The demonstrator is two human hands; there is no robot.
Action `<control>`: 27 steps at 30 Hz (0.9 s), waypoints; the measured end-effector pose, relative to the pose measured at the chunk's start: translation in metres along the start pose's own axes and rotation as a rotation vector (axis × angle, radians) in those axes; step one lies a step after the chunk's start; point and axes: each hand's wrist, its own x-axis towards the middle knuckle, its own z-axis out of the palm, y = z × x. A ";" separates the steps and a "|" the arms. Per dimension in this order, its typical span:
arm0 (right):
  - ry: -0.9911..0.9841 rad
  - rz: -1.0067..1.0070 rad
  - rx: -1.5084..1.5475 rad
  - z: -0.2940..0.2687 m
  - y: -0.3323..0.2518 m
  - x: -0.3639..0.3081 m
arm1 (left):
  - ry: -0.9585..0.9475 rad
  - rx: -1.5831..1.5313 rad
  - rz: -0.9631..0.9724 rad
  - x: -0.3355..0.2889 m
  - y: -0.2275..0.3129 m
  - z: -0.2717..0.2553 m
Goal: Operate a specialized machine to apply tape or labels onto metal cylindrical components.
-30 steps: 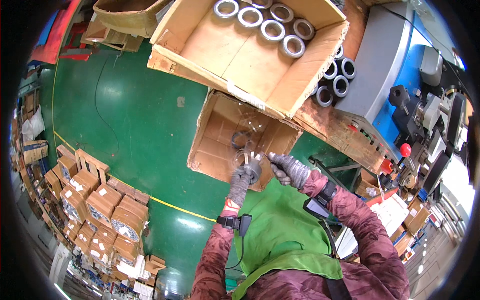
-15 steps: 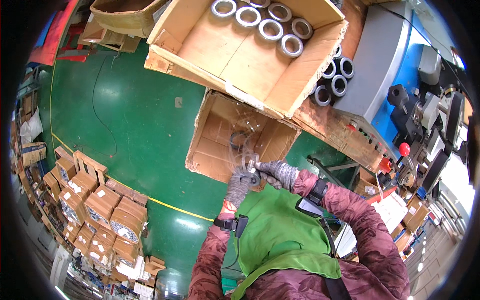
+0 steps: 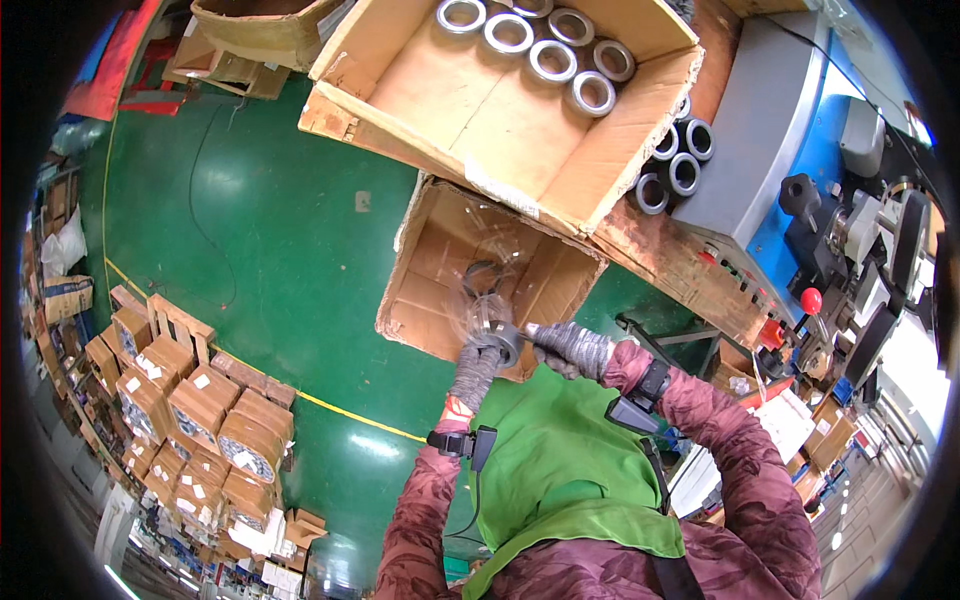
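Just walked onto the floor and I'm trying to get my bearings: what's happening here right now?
A person in grey knit gloves holds a metal ring wrapped in clear plastic film, the left hand under it and the right hand at its side, over a small open cardboard box where another ring lies. A larger box behind holds a row of rings, and more rings sit on the wooden bench beside a blue-and-grey machine.

Green floor, yellow line crossing it. At 12 o'clock: large open carton of metal rings. Centre: smaller open carton. At 8 o'clock: stacked small boxes. At 11 o'clock: brown box.
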 end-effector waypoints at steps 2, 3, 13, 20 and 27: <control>-0.033 0.022 -0.040 0.006 0.000 0.005 | -0.028 -0.090 0.065 0.003 -0.009 -0.004; -0.030 0.024 -0.037 0.006 0.001 0.006 | -0.031 -0.091 0.062 0.002 -0.005 -0.002; 0.066 -0.154 0.011 0.000 -0.023 0.004 | -0.069 0.185 -0.003 -0.004 -0.005 -0.004; 0.421 -0.475 -0.720 0.012 0.030 0.026 | -0.065 -0.172 -0.132 -0.007 -0.001 0.014; 0.475 -0.437 -0.649 0.005 0.031 0.032 | -0.074 -0.057 0.069 -0.009 0.020 0.025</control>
